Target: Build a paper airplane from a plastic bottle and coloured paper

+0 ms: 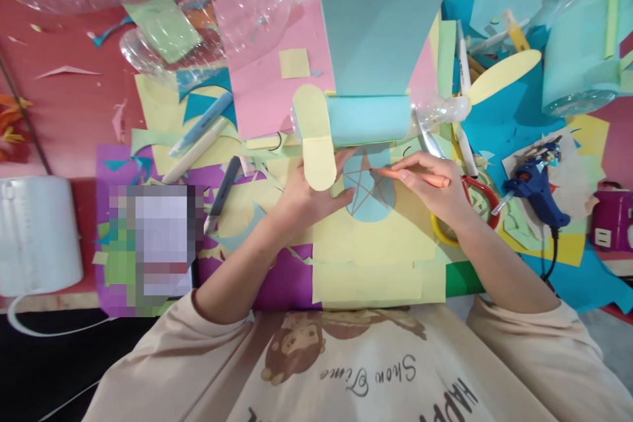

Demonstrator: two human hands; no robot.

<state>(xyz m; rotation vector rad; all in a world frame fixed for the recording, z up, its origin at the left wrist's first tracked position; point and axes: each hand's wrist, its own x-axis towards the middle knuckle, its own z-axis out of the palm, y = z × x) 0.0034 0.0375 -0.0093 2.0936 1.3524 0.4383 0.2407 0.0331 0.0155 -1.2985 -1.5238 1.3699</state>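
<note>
A blue paper circle (376,206) with a star outlined in reddish-orange lies on a sheet of pale yellow paper (376,277). My right hand (440,188) grips an orange marker (428,178), its tip on the star's lines. With thumb and fingers apart, my left hand (311,201) lies flat at the circle's left edge; a pale yellow paper strip (319,161) hides some of its fingers. That strip is at the left end of a plastic bottle (435,109) wrapped in light blue paper (368,120), lying sideways just beyond my hands.
At right, a blue glue gun (537,191) rests on paper near red-and-yellow-handled scissors (487,194). Markers (202,125) and paper scraps lie at left. Clear plastic bottles (257,6) and a blue-wrapped bottle (578,46) are farther back. A white case (39,234) stands far left.
</note>
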